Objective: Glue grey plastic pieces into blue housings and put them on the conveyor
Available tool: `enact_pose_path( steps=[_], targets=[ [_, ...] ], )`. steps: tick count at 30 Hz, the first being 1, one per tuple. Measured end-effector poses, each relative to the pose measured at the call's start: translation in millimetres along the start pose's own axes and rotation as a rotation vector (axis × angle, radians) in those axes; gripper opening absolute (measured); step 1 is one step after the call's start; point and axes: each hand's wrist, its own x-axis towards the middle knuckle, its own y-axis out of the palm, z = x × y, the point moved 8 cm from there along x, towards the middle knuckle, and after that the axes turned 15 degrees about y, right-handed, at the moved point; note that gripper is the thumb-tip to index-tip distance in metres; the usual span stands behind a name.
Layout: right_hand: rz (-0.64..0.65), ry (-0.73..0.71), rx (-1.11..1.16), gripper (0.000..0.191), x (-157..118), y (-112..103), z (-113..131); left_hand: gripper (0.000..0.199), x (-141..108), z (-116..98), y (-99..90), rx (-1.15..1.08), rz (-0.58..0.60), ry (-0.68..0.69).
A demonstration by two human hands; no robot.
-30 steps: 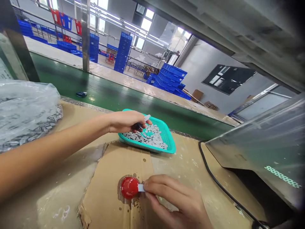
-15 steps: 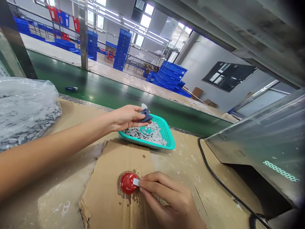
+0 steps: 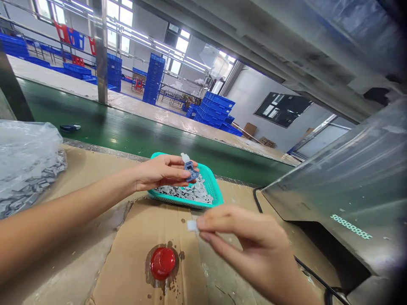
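My left hand pinches a small dark blue plastic part with a whitish piece at its top end. It is held over a turquoise basket of small grey plastic pieces. Between thumb and fingers of my right hand is a small flat white piece, its far part hidden by the fingertips. Below and left of that hand, a small red cup, wet and shiny, stands on the cardboard with a dark damp stain around it.
At left lies a clear plastic bag of grey pieces. A green conveyor belt runs behind the basket, carrying another dark blue part. A black cable and a metal housing are at right.
My right hand has lifted the white piece up and away from the red cup. My left hand has turned the blue part so its hollow side shows. The whole view has shifted.
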Motion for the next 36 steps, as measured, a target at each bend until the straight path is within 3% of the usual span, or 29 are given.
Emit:
enact_pose_path(
  steps=[5,9,13,16,24,32,36],
  targets=[
    [-0.112,0.108,0.177,0.016,35.4,-25.3,-18.6,0.021,0.9,-4.5,0.8,0.002,-0.006,0.054],
    [-0.146,0.213,0.320,0.009,60.9,-27.7,-40.9,0.023,2.4,-4.1,-5.9,0.061,-0.090,0.040],
    [-0.177,0.256,0.324,0.010,75.7,-23.9,-57.1,0.027,1.1,-0.9,-7.6,0.113,-0.107,-0.024],
    [-0.156,0.272,0.321,0.009,77.7,-15.8,-64.4,0.013,1.7,-5.3,-9.7,0.233,-0.100,0.025],
    [-0.164,0.281,0.292,0.007,73.9,-7.0,-71.3,0.014,6.3,-6.6,-19.0,0.513,-0.071,0.092],
    [-0.143,0.206,0.183,0.013,74.2,-3.9,-68.6,0.015,6.2,-4.9,-17.8,0.560,-0.066,0.120],
    [-0.091,0.173,0.133,0.016,72.6,2.4,-66.4,0.015,6.0,-0.2,-17.3,0.476,-0.093,0.122]
  ],
)
